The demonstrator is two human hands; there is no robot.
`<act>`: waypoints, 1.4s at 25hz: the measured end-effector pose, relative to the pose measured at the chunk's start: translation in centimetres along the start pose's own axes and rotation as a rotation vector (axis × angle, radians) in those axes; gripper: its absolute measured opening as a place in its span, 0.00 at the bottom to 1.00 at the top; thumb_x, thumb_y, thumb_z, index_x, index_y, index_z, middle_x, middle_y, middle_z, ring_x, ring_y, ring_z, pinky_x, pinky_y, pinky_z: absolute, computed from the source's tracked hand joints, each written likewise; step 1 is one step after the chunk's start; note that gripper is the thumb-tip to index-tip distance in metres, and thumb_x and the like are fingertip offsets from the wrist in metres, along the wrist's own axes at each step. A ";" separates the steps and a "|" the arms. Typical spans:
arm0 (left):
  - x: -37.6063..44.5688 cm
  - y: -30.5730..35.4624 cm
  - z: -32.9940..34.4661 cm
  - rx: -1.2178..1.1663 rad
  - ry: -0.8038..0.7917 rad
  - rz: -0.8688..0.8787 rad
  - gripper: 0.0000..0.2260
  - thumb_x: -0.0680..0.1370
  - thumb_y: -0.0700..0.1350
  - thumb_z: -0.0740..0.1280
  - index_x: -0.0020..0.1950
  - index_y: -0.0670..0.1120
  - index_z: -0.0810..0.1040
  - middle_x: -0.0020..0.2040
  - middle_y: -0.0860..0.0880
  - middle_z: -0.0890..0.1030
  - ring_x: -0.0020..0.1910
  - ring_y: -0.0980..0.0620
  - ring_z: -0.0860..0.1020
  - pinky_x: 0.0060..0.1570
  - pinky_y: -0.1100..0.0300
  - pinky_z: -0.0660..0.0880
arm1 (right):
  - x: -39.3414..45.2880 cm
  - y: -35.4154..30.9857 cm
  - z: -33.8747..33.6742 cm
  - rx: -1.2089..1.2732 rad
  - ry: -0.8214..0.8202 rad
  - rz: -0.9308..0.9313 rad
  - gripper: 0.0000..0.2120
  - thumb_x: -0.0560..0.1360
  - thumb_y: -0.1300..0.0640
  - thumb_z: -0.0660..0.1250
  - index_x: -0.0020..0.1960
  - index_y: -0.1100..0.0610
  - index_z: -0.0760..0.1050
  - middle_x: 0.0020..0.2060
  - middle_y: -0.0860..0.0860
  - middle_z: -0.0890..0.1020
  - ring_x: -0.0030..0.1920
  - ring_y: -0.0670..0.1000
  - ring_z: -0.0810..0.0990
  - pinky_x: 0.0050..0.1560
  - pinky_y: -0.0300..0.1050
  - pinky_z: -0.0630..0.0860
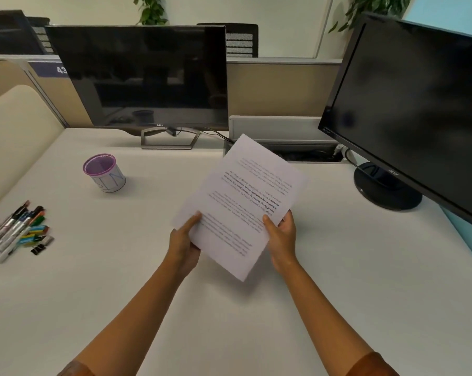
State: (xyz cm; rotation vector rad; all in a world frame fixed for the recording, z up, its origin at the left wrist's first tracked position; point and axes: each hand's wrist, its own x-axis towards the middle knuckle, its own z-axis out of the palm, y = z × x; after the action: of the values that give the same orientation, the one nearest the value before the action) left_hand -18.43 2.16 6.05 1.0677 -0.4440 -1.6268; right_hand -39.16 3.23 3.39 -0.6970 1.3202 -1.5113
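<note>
The sheets of paper [243,196] are held up over the middle of the worktop [121,289], tilted with the far corner raised and clear of the surface. They lie between the two monitors [145,77] at the back. The printed lines are seen upside down from the wearer's side. More than one sheet seems to be present, since the edges at the near left do not line up.

The step in hand is judged to be the gathering and squaring of the sheets. The next move would probably call for the edges to be tapped level, or for the stack to be turned so the print can be read. An even grip on both sides would be needed so that no sheet slips out.

The left hand [184,240] is closed on the near left edge, the thumb laid on top and the fingers curled beneath. The right hand [282,237] grips the near right edge in the same way, thumb above and fingers partly seen behind the paper.

Pens [15,229] and small clips [38,249] are left well apart at the left edge, and a purple mesh cup [103,172] stands beyond them.
</note>
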 end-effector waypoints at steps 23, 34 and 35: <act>-0.3 3.1 2.5 0.593 -0.146 0.387 0.09 0.77 0.43 0.71 0.54 0.55 0.81 0.49 0.56 0.86 0.46 0.51 0.84 0.40 0.60 0.81 | -0.5 -3.4 0.6 -0.250 -0.128 -0.197 0.10 0.80 0.54 0.64 0.60 0.46 0.77 0.51 0.44 0.83 0.51 0.49 0.83 0.43 0.39 0.82; 0.1 1.3 1.5 0.608 -0.121 0.365 0.12 0.75 0.44 0.73 0.55 0.57 0.81 0.49 0.57 0.85 0.48 0.51 0.83 0.42 0.60 0.81 | -0.5 -1.2 -0.6 -0.333 -0.180 -0.050 0.16 0.80 0.52 0.64 0.67 0.52 0.73 0.57 0.49 0.81 0.58 0.53 0.80 0.55 0.47 0.81; 0.1 1.0 1.5 0.589 -0.109 0.367 0.12 0.75 0.44 0.73 0.55 0.57 0.81 0.49 0.57 0.85 0.48 0.50 0.83 0.42 0.59 0.81 | -0.5 -1.1 -0.6 -0.367 -0.187 -0.051 0.17 0.79 0.53 0.65 0.68 0.51 0.72 0.58 0.48 0.80 0.58 0.53 0.80 0.57 0.50 0.80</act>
State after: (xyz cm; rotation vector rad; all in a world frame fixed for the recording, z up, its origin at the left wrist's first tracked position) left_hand -19.05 1.36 7.57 1.2338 -1.1719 -1.2515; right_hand -39.84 3.85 4.34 -1.0849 1.4576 -1.2193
